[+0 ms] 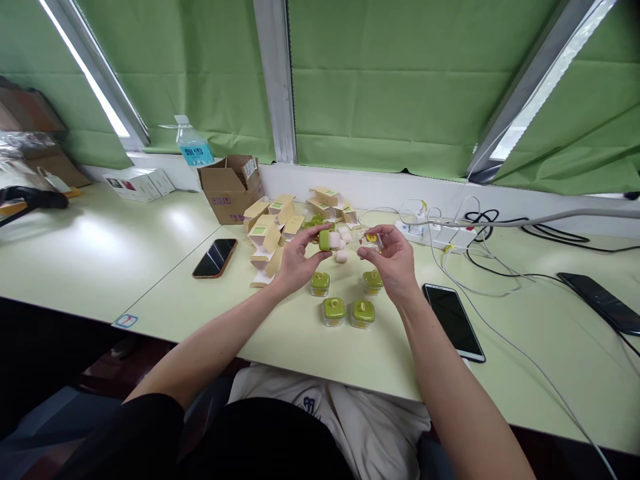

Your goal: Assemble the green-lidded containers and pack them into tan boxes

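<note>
The left hand [299, 261] has its fingers clamped on a green lid [325, 241], the right hand [396, 259] on a clear jar [371, 243], apart over the desk [287, 333]. Lidding seems in hand; next calls for squaring lid to jar.

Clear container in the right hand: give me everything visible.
The clear container is small, transparent and plastic-looking, with a yellow marking too small to read. No lid shows on it. The right hand grips it between thumb and fingers, above the table. Its exact tilt and contents can't be told.
</note>
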Available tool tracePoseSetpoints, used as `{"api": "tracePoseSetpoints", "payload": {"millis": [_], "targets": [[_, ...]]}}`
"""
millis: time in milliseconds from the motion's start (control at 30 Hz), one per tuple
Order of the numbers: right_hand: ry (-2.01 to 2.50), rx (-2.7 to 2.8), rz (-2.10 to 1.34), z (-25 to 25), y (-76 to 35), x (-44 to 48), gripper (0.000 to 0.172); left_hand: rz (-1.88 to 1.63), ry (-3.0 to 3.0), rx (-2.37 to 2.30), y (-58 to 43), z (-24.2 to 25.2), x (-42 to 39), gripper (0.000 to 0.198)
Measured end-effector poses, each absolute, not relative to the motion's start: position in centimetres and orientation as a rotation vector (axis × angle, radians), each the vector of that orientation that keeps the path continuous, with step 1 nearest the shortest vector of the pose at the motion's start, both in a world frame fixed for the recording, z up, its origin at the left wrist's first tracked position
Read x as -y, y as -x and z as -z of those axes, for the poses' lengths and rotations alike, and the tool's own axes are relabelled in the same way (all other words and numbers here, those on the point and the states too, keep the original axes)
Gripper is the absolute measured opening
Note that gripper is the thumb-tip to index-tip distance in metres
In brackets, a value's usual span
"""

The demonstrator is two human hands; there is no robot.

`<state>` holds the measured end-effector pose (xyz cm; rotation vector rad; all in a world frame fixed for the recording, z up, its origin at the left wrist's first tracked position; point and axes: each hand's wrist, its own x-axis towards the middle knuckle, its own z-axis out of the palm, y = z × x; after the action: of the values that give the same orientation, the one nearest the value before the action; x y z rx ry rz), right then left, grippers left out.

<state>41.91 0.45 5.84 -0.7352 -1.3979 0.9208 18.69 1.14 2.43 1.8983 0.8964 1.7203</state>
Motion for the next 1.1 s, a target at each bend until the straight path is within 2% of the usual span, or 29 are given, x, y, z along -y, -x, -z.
{"api": "tracePoseSetpoints", "payload": {"millis": [200, 400, 633, 1100], "targets": [[0.716, 1.535, -0.797, -5.7, -41.1, 0.8, 0.056, -1.733, -1.919, -0.891, -18.6, -2.4, -1.2, 0.054], [0.641, 1.685, -0.728, -5.6, -41.4, 1.1, 0.046, -1.733, -1.917, -0.874, -18.6, -2.4, -1.3, 0.054], [0.625, 1.641, -0.879, -5.7, -41.4, 0.8, 0.049, -1.705, -1.962, -0.831, -18.7, -2.5, -1.0, 0.055], [0.515, 1.623, -0.993, -5.1, -40.8, 0.8, 0.045, -1.612, -2.171, -0.864, -18.7, -3.4, -0.1, 0.053]]}}
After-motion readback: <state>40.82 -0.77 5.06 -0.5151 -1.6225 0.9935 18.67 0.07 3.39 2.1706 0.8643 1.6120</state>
